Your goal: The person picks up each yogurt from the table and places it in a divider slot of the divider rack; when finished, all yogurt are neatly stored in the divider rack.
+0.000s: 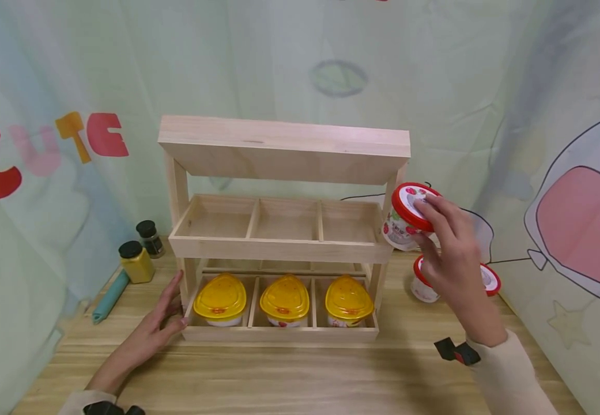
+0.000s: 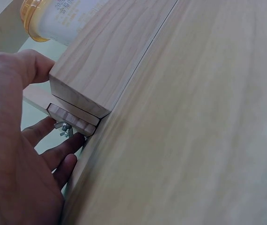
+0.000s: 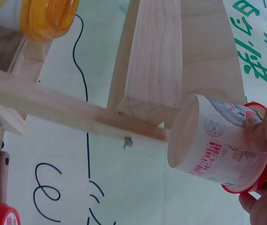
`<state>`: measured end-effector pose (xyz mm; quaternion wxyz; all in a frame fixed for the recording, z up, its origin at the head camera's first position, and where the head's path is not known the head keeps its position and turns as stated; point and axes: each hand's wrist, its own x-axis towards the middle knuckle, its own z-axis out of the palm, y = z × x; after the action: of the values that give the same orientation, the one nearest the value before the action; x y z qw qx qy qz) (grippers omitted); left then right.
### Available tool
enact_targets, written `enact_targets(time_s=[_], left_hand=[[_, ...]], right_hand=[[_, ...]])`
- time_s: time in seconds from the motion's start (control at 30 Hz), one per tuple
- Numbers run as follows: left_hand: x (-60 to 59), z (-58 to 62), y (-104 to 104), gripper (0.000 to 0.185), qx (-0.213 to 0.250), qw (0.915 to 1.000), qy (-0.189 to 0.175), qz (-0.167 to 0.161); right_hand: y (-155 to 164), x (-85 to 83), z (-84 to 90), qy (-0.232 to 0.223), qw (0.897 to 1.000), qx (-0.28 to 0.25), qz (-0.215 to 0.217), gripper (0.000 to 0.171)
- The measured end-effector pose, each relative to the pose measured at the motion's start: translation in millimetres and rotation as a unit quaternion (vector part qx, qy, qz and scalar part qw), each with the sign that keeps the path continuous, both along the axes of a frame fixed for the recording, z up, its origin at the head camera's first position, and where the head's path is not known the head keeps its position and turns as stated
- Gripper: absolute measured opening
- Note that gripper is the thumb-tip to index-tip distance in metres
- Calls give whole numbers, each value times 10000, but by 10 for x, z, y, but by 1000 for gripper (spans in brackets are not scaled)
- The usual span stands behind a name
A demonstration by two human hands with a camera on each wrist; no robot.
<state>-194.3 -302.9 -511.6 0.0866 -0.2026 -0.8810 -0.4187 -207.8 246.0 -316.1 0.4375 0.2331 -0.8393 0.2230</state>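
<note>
Red-lidded plastic cup [image 1: 406, 219], likely light, rigid, smooth-walled; right hand [image 1: 447, 242] pinches its lid rim, at rack's [image 1: 279, 248] three o'clock; left hand [image 1: 162, 320] flat, fingers straight, bracing rack.

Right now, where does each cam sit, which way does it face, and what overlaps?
Head: above, facing forward and down at the wooden rack; both hands show.
Left wrist: low beside the rack's base corner, facing along the table; left hand shows.
Right wrist: beside the rack, facing the red-lidded cup; right hand's fingers show.
Shared: head and right wrist both show that cup and the rack.
</note>
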Motion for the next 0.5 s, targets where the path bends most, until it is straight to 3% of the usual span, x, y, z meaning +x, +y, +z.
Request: enact_targets(time_s=[0.5], left_hand=[[4,-6,7,100,270,9995,81,-174]], right_hand=[[-438,-178,39,-171,9971,95,738,66]])
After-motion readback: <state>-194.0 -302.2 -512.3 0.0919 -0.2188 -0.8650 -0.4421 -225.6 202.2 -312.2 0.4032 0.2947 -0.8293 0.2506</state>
